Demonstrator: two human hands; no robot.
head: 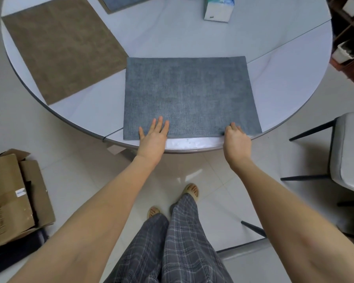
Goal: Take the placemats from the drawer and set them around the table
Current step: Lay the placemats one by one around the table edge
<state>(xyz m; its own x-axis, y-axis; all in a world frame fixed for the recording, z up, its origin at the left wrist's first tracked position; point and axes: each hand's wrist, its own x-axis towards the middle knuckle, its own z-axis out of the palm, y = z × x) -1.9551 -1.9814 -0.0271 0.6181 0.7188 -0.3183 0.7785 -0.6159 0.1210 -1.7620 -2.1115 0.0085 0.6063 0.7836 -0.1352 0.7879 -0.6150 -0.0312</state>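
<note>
I see the left hand [153,137] spread flat, pressing the grey placemat [189,97] at the table's [274,82] near edge; right hand [236,139] pinches its near edge. Beyond, leftward: brown placemat [63,48]. Farthest: tissue box [219,9].

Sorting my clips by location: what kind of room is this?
Probably a home dining area: a round white table set with placemats, a chair beside it, tiled floor.
</note>
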